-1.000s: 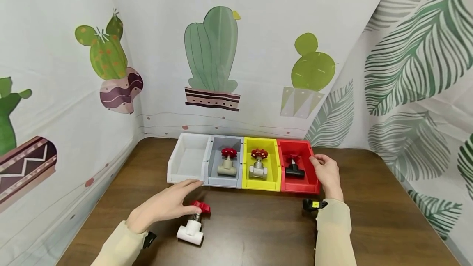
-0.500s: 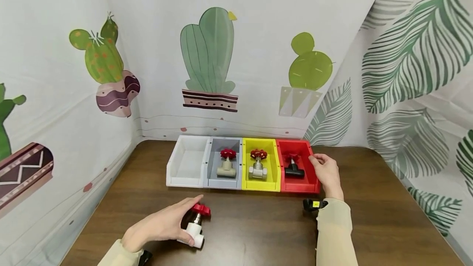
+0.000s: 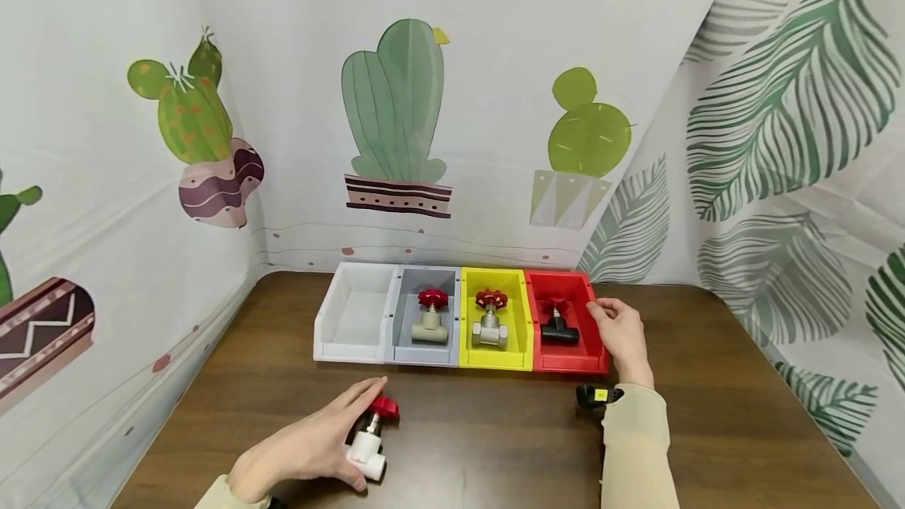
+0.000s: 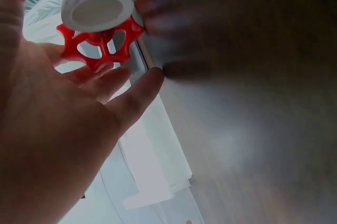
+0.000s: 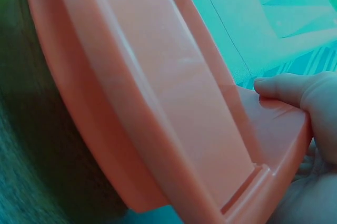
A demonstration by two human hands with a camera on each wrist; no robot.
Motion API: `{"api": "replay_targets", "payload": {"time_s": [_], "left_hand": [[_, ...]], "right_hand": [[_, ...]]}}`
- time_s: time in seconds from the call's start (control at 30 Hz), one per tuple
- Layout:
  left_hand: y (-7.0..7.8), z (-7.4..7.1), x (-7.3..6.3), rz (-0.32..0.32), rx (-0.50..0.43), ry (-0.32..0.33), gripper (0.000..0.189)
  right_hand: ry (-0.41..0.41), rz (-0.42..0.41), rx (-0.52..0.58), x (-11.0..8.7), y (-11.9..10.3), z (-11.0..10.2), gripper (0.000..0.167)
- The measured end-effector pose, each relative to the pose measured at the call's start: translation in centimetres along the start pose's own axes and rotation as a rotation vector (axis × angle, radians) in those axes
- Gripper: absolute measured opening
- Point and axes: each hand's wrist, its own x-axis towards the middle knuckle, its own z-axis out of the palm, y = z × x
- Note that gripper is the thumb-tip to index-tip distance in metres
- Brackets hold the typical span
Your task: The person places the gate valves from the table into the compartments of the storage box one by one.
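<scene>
A white tee-shaped valve (image 3: 366, 452) with a red handwheel (image 3: 385, 406) lies on the table. My left hand (image 3: 304, 442) reaches around it from the left, fingers extended along the handwheel side and thumb near the white body. In the left wrist view the valve's pipe end (image 4: 100, 12) faces the camera, above the spread fingers (image 4: 134, 100); firm contact cannot be made out. My right hand (image 3: 625, 340) pinches the right side wall of the red bin (image 3: 571, 361), thumb (image 5: 281, 88) over the rim. A black valve (image 3: 559, 330) lies in that bin.
Joined to the red bin are a yellow bin (image 3: 495, 358) with a metal valve (image 3: 489, 331), a grey bin (image 3: 424, 353) with a beige valve (image 3: 429, 327), and a white bin (image 3: 349, 351). A patterned curtain (image 3: 488, 100) hangs behind the wooden table (image 3: 495, 446).
My left hand has come down from above the white valve and now spreads around its left side. The right hand keeps hold of the red bin's wall. The head view has shifted slightly.
</scene>
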Motion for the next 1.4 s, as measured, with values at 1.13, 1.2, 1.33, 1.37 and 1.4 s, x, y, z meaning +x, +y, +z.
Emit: {"api": "replay_targets", "payload": {"time_s": [1.13, 1.2, 1.33, 1.37, 1.4], "left_hand": [[0.5, -0.1, 0.6, 0.077, 0.127, 0.139, 0.108], [0.5, -0.6, 0.8, 0.065, 0.132, 0.144, 0.108], [0.5, -1.8, 1.3, 0.041, 0.15, 0.152, 0.109], [0.4, -2.1, 1.5, 0.041, 0.161, 0.158, 0.109], [0.4, -2.4, 1.6, 0.041, 0.168, 0.161, 0.11]], "right_hand": [[0.006, 0.001, 0.024, 0.0, -0.2, 0.4, 0.04], [0.003, -0.003, 0.028, -0.1, -0.2, 0.4, 0.042], [0.001, 0.002, 0.038, -0.2, -0.2, 0.2, 0.042], [0.0, 0.004, 0.04, -0.2, -0.2, 0.2, 0.042], [0.0, 0.007, 0.041, -0.2, -0.2, 0.2, 0.042]]}}
